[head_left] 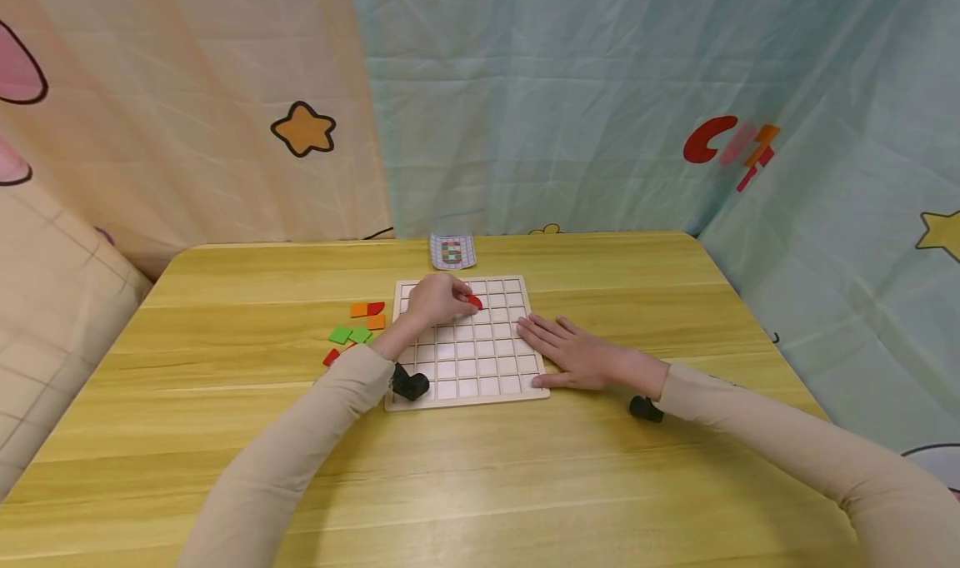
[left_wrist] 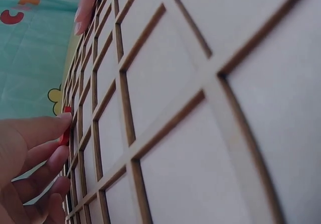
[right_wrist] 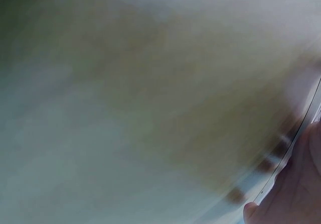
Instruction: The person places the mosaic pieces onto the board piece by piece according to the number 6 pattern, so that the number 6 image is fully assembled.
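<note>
A wooden grid board (head_left: 465, 351) with white square cells lies on the table. Over its upper part, my left hand (head_left: 437, 300) pinches a red tile (head_left: 476, 302) with one rounded side between thumb and fingers. In the left wrist view the red tile (left_wrist: 65, 126) shows edge-on, right at the board's grid ribs. My right hand (head_left: 577, 356) lies flat with fingers spread, its fingertips on the board's right edge. The right wrist view catches part of that hand (right_wrist: 296, 184) beside the board's edge.
Left of the board lie orange tiles (head_left: 376, 322), green tiles (head_left: 341, 335) and red tiles (head_left: 331, 357), partly hidden by the left forearm. A small card (head_left: 452, 251) with a coloured grid pattern lies behind the board. Printed curtains (head_left: 525, 135) hang behind the table (head_left: 480, 485).
</note>
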`<state>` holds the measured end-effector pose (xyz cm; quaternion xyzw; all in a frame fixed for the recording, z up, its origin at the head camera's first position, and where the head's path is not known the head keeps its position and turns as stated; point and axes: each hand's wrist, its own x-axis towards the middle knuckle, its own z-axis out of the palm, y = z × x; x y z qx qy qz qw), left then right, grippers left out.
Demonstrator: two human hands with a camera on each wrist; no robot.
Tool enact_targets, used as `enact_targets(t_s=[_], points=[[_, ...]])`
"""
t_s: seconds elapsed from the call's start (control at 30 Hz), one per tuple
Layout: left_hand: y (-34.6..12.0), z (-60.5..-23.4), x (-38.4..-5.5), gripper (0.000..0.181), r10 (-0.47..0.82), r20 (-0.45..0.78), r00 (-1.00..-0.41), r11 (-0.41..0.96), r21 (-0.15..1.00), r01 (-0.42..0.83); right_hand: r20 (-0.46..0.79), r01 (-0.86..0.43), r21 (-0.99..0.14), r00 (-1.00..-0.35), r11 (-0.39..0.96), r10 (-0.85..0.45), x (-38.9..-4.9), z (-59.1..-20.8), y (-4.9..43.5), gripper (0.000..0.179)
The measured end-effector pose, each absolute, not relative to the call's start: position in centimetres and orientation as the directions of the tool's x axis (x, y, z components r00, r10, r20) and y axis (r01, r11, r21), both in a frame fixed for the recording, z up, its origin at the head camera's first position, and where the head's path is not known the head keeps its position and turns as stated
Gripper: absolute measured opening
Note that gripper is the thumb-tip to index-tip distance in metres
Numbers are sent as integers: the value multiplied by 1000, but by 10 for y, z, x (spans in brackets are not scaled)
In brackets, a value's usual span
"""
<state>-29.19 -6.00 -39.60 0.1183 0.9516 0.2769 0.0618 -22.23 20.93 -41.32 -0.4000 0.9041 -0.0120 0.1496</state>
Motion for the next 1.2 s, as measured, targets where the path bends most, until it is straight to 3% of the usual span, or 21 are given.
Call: enact_targets(t_s=[0.47, 1.2], points=[[-55, -400, -292, 34, 244, 29, -969, 828, 513, 224, -249, -719, -158, -634, 677, -732, -224, -418, 211, 84], [-56, -403, -292, 34, 260, 25, -965, 818, 525, 234, -272, -717, -147, -634, 682, -724, -222, -414, 210, 84]])
